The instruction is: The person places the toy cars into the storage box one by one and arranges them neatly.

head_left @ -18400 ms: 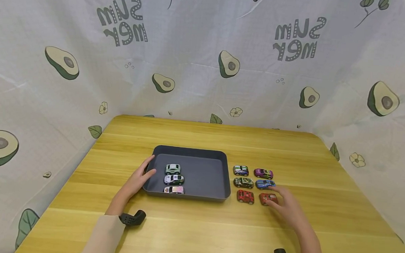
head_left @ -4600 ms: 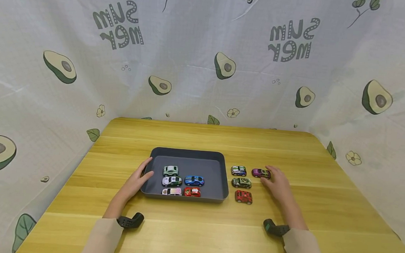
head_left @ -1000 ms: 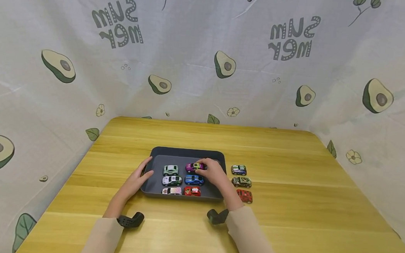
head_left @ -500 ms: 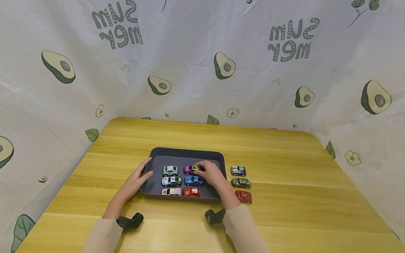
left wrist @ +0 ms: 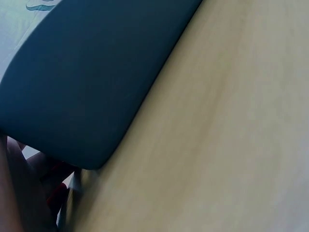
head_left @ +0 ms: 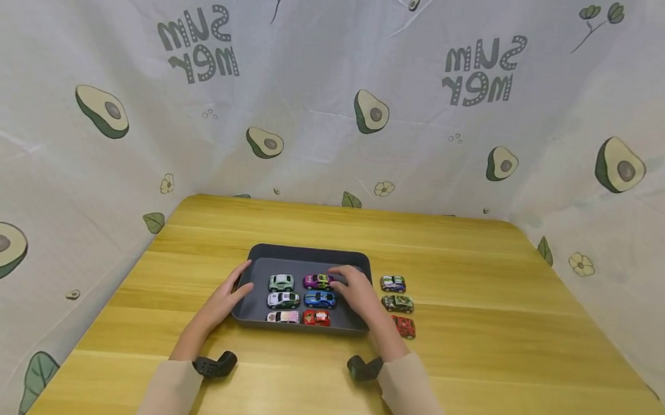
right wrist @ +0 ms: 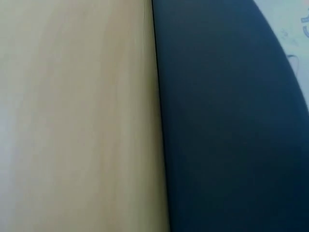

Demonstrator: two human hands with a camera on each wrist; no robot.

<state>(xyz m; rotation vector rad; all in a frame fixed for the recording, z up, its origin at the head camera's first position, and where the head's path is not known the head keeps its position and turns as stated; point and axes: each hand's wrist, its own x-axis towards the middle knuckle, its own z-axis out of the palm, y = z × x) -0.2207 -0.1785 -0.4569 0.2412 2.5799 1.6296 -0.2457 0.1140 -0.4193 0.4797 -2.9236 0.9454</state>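
Observation:
In the head view my left hand (head_left: 221, 297) rests on the left side of a dark grey tray (head_left: 354, 327), thumb and index finger spread at the rim. Part of that hand shows by the tray's corner in the left wrist view. My right hand (head_left: 359, 293) is over the tray's right part, its thumb and index finger apart beside a purple toy car (head_left: 318, 281). Under the purple one in the same column are a blue toy car (head_left: 320, 299) and a red toy car (head_left: 317, 317). The left column has a pale green car (head_left: 281, 283), a white-and-green car (head_left: 283, 300) and a pink-and-white car (head_left: 283, 317).
Right of the tray, a column of toy cars stands on the wooden table (head_left: 501, 345): a white, green and blue car (head_left: 393, 283), a camouflage car (head_left: 398, 303) and a red spotted car (head_left: 404, 327), partly behind my right wrist. A printed curtain (head_left: 318, 73) hangs behind.
The right hand has brought the purple car from the table into the tray, set it behind the blue one, and now let go, drawing slightly right. Blue and red cars came in earlier. Left hand stays.

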